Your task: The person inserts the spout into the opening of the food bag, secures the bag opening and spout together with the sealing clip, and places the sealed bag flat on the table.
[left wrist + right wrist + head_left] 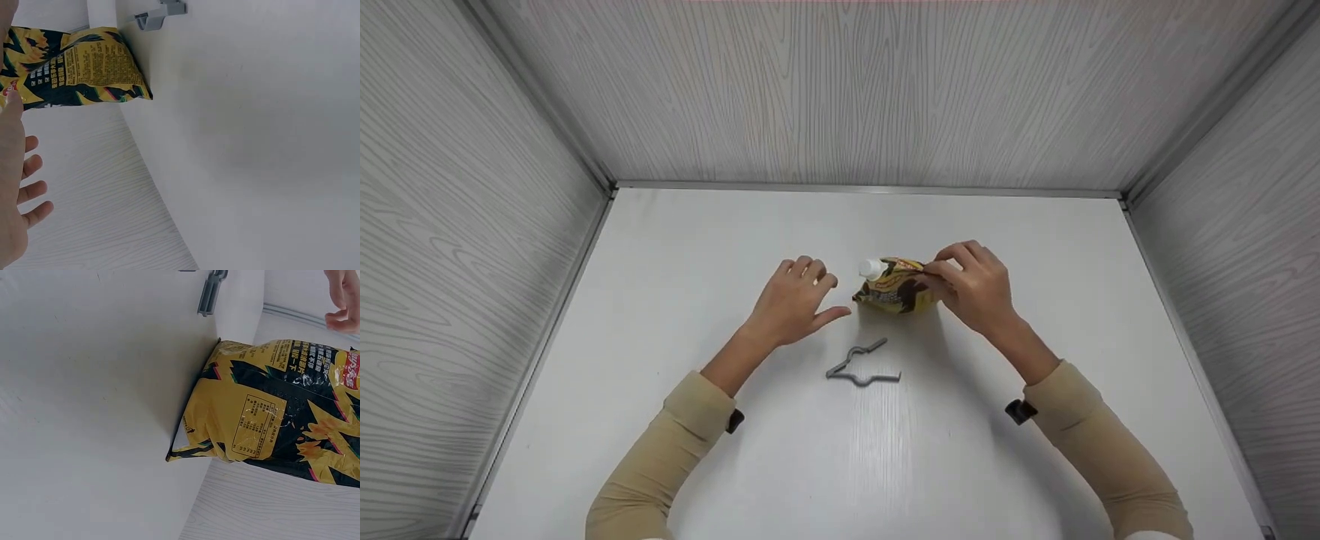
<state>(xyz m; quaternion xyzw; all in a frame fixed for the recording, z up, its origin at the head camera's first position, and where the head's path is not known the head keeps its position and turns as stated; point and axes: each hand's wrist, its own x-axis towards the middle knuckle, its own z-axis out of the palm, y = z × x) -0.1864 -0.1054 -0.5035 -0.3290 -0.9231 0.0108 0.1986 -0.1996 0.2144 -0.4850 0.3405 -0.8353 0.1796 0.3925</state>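
A yellow-and-black snack bag [896, 289] stands on the white table; its printed panels show in the left wrist view [95, 64] and right wrist view [253, 410]. My right hand [979, 289] pinches the bag's upper edge on its right side. To the left of the bag is my left hand [795, 300], fingers loosely bent and thumb apart, holding nothing. Nearer me lies a grey hinged clip [855, 367], its two arms spread in a V, each with a rounded bend. Part of this clip [209, 293] appears at the top of the right wrist view.
A white cylindrical thing [872, 269] stands against the bag's left side, partly hidden by it; its side [102, 12] shows at the top of the left wrist view. Grey wood-grain panels [840, 90] enclose the table [697, 247] at the back and both sides.
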